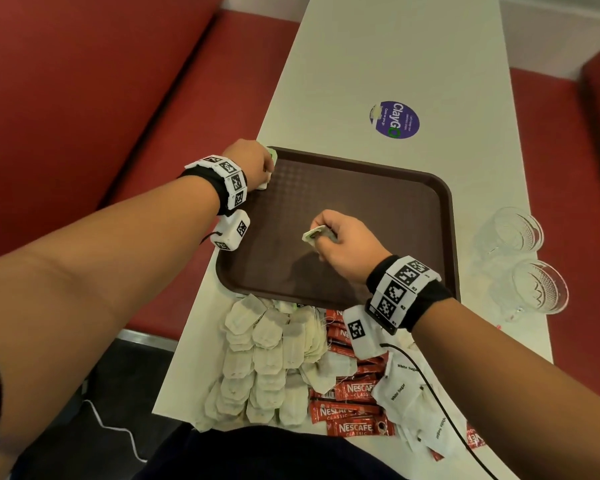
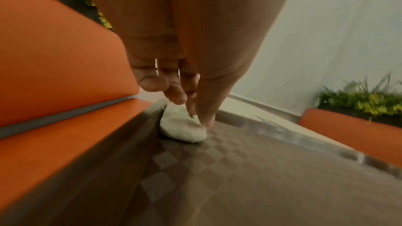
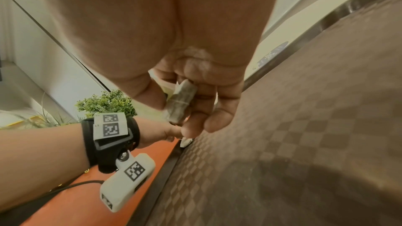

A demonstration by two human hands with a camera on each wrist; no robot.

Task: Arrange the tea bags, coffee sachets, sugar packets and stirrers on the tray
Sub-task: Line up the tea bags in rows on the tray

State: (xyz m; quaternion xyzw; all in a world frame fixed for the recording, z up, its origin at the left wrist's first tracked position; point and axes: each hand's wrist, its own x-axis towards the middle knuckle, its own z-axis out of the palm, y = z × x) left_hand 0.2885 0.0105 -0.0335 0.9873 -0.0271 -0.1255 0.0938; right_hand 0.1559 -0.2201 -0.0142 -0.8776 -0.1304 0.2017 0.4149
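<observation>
A brown tray [image 1: 413, 216] lies on the white table. At its far left corner my left hand [image 1: 257, 164] pinches a white tea bag [image 2: 185, 128] that touches the tray floor [image 2: 261, 178] by the rim. My right hand [image 1: 340, 244] hovers over the tray's middle and grips a small stack of tea bags [image 3: 180, 102], whose ends [image 1: 314, 234] stick out past the thumb. In front of the tray lie heaps of tea bags [image 1: 257, 362], red coffee sachets [image 1: 354, 410] and white sugar packets [image 1: 413, 403]. I see no stirrers.
Two clear glass cups [image 1: 520, 265] stand on the table right of the tray. A purple round sticker [image 1: 395, 120] sits beyond it. Red bench seats [image 1: 84, 98] flank the narrow table on both sides. A black cable [image 1: 440, 403] runs from my right wrist across the packets.
</observation>
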